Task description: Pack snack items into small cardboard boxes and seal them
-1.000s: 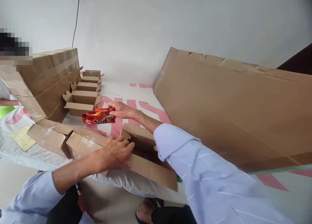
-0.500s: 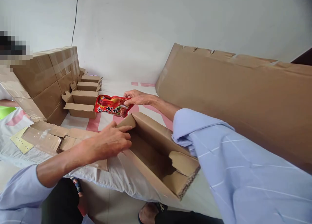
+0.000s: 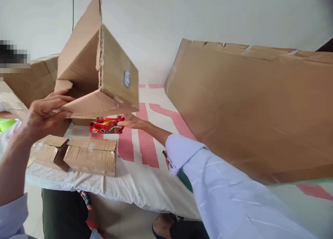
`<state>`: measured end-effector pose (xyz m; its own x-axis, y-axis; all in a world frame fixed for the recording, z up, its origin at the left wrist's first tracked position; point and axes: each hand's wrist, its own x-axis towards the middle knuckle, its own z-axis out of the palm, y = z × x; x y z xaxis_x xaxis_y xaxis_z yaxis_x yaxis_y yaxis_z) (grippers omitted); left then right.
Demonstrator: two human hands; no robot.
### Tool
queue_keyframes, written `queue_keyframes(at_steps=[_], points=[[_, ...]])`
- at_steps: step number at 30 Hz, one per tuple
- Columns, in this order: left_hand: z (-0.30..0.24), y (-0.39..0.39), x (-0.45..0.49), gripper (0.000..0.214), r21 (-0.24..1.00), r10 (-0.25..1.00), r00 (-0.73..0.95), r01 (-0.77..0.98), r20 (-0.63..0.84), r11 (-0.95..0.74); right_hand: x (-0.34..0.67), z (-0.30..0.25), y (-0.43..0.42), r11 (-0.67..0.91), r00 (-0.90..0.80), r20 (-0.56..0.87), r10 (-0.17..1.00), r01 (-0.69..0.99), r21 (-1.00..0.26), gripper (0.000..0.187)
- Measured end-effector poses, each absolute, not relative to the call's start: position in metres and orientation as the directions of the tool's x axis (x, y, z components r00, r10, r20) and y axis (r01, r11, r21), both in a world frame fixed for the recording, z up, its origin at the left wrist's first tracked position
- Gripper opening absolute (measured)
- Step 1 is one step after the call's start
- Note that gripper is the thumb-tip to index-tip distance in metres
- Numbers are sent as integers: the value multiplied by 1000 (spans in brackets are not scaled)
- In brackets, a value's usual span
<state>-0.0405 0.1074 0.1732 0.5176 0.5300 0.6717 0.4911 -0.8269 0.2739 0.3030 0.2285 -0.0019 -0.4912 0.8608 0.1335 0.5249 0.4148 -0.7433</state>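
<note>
My left hand (image 3: 44,111) grips the edge of an open brown cardboard box (image 3: 104,72) and holds it tilted in the air above the bed, flaps up. My right hand (image 3: 131,121) reaches out under the box and pinches a red snack packet (image 3: 106,125) by its end, just above the white and pink sheet (image 3: 145,152). Two taped flat cartons (image 3: 91,156) lie side by side near the front edge of the bed, below the raised box.
A large cardboard sheet (image 3: 247,104) leans along the right side against the wall. Stacked sealed cartons (image 3: 39,76) stand at the back left, beside another person, partly seen at the left edge. A cable (image 3: 73,10) hangs on the wall. Feet and floor show below.
My left hand has lifted the open box from the bed's edge up into the air to the left. My right hand with the red packet has shifted left and nearer.
</note>
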Motion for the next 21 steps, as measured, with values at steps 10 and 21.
queue_keyframes(at_steps=[10, 21], points=[[168, 127, -132, 41, 29, 737, 563, 787, 374, -616, 210, -36, 251, 500, -448, 250, 859, 626, -598, 24], [106, 215, -144, 16, -75, 887, 461, 884, -34, -462, 192, -52, 295, 401, -309, 255, 916, 711, -578, 26]])
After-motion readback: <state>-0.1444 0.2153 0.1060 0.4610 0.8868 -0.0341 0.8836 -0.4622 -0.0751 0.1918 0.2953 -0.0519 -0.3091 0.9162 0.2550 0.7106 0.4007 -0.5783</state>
